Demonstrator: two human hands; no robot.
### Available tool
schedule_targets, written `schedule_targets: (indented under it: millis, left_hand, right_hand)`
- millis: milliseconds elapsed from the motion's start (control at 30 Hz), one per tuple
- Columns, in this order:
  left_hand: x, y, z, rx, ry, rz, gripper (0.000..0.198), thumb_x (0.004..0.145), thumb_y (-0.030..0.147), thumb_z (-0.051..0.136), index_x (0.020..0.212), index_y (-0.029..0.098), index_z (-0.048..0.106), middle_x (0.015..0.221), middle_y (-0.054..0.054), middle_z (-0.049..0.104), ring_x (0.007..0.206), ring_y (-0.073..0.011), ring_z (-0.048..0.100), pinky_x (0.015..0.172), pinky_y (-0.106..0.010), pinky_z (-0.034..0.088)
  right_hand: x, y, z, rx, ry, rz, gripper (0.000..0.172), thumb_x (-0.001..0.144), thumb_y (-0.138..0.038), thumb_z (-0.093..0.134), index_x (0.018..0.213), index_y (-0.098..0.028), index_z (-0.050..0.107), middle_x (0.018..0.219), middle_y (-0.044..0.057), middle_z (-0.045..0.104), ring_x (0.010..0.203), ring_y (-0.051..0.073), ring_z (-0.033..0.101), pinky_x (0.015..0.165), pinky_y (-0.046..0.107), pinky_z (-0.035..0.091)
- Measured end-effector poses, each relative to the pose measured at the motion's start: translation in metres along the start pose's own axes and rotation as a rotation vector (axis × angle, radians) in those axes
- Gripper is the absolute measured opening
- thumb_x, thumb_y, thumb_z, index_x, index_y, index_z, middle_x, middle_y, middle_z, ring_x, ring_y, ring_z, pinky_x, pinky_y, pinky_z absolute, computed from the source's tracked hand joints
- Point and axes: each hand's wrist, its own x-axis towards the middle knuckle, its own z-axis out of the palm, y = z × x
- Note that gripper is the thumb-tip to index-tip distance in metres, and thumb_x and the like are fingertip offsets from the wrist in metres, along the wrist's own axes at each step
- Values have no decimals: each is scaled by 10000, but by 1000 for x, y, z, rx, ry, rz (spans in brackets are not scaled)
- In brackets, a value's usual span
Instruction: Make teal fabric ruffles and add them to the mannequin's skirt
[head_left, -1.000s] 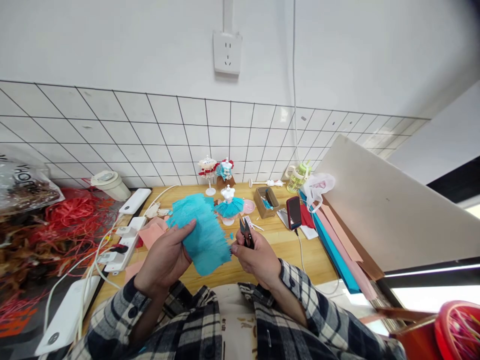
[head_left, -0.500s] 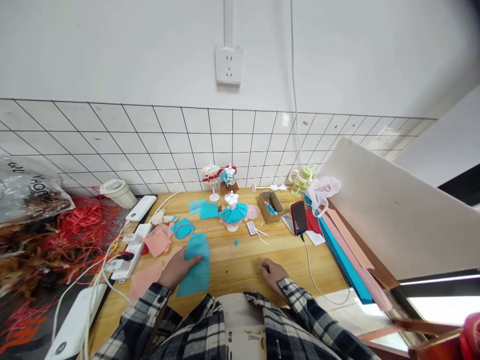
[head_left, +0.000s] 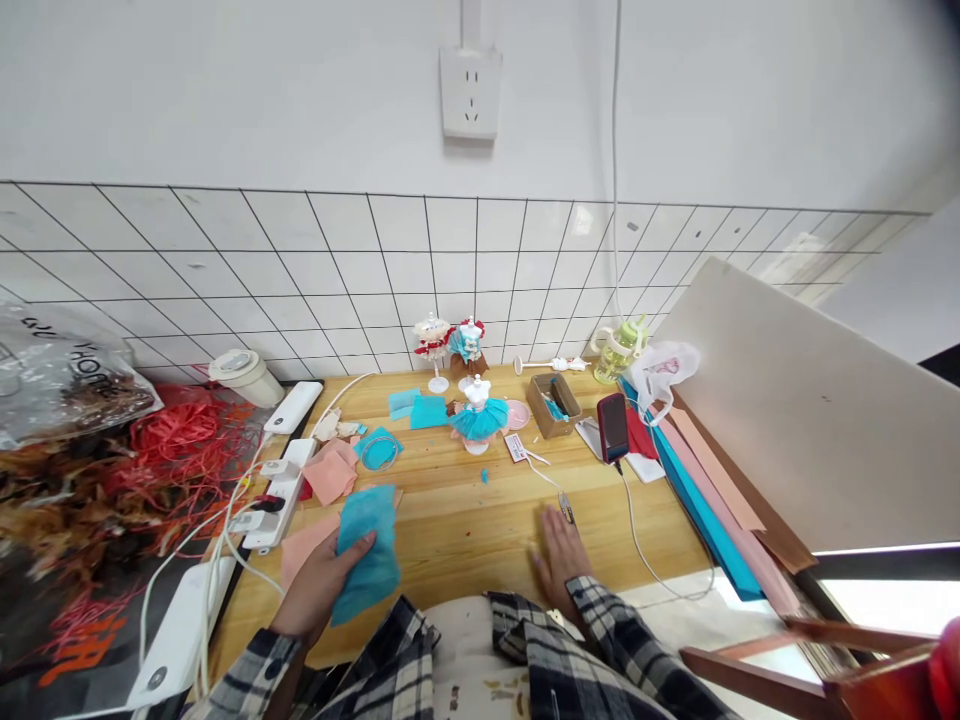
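Observation:
My left hand (head_left: 315,590) grips a piece of teal crepe fabric (head_left: 367,550) low over the wooden table (head_left: 465,520), near its front left. Flat on the table to the right lies my right hand (head_left: 559,555), fingers stretched out and holding nothing. Small black snips (head_left: 565,507) lie just beyond its fingertips. Further back stands a tiny mannequin in a teal tutu (head_left: 478,412), with two more dressed mannequins (head_left: 452,345) behind it.
Pink felt pieces (head_left: 330,475) and a white power strip (head_left: 279,482) lie at the left, beside red raffia (head_left: 161,440). A small cardboard box (head_left: 553,405), a red phone (head_left: 613,427) with cable, coloured paper strips (head_left: 705,500) and a leaning board (head_left: 795,420) fill the right.
Both hands dropped from chest height to the table. The right hand let go of the black snips, which now lie on the wood. The left hand lowered the teal fabric, now bunched smaller.

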Motion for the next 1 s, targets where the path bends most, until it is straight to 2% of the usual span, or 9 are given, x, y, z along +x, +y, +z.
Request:
schedule_targets:
  millis: [67, 167, 233, 333, 500, 600, 733, 900, 1000]
  left_hand:
    - [-6, -2, -6, 4, -5, -6, 554, 636, 448, 758, 1095, 188, 589, 912, -59, 764, 829, -297, 709, 723, -379, 582]
    - [-11, -8, -24, 41, -25, 9, 539, 631, 474, 757, 1056, 179, 607, 916, -64, 764, 842, -306, 705, 769, -400, 573]
    - [-13, -13, -38, 56, -40, 33, 554, 621, 493, 758, 1057, 182, 615, 958, -65, 759, 907, -316, 691, 822, -405, 559]
    - [-14, -18, -56, 72, -63, 21, 535, 621, 508, 752, 1042, 199, 637, 996, -62, 752, 974, -337, 669, 865, -425, 544]
    - [-18, -18, -65, 83, -67, -1, 461, 629, 504, 746, 992, 234, 657, 1027, -36, 747, 1021, -345, 652, 901, -407, 533]
    - [-22, -17, -62, 100, -17, 24, 487, 637, 528, 724, 1015, 229, 654, 1037, -42, 744, 1053, -346, 638, 899, -384, 536]
    - [-25, -15, -50, 109, 47, 33, 490, 643, 519, 715, 1022, 213, 661, 1041, -63, 742, 1047, -359, 638, 904, -405, 529]
    - [-22, -5, -22, 5, 58, 62, 447, 658, 479, 727, 1020, 226, 657, 986, -31, 756, 1045, -352, 637, 924, -407, 512]
    - [-14, -1, -4, 2, 19, 52, 405, 681, 479, 713, 996, 230, 665, 990, -26, 756, 1015, -327, 654, 889, -379, 526]
  right_hand:
    - [-20, -15, 18, -48, -47, -111, 678, 854, -391, 376, 1472, -140, 253, 1503, 122, 301, 1392, 301, 232, 1110, 502, 166]
    - [-36, -34, 34, -55, -95, -29, 679, 872, -426, 363, 1476, -136, 250, 1512, 132, 259, 1394, 314, 227, 1106, 512, 176]
    - [-32, -49, 34, -31, -105, 76, 667, 888, -416, 345, 1473, -108, 254, 1518, 142, 226, 1400, 319, 205, 1110, 517, 175]
    - [-1, -86, 26, 14, -116, 205, 657, 923, -406, 279, 1457, -26, 257, 1523, 176, 185, 1409, 314, 174, 1125, 491, 166]
    - [82, -144, 10, 101, -150, 53, 577, 949, -353, 288, 1442, -54, 308, 1515, 146, 257, 1402, 267, 219, 1131, 434, 183]
    - [121, -139, -3, 120, -130, -23, 485, 952, -256, 280, 1382, -91, 429, 1470, 137, 365, 1358, 256, 307, 1125, 423, 196]
    - [144, -106, -14, 125, -177, -160, 480, 929, -225, 355, 1384, -90, 430, 1484, 150, 334, 1363, 259, 294, 1124, 427, 215]
    - [116, -94, -1, 112, -324, -373, 498, 916, -278, 436, 1396, -144, 426, 1518, 135, 258, 1399, 287, 213, 1123, 460, 238]
    - [94, -95, 9, 101, -389, -460, 529, 900, -227, 455, 1411, -108, 391, 1512, 150, 261, 1405, 262, 204, 1130, 420, 255]
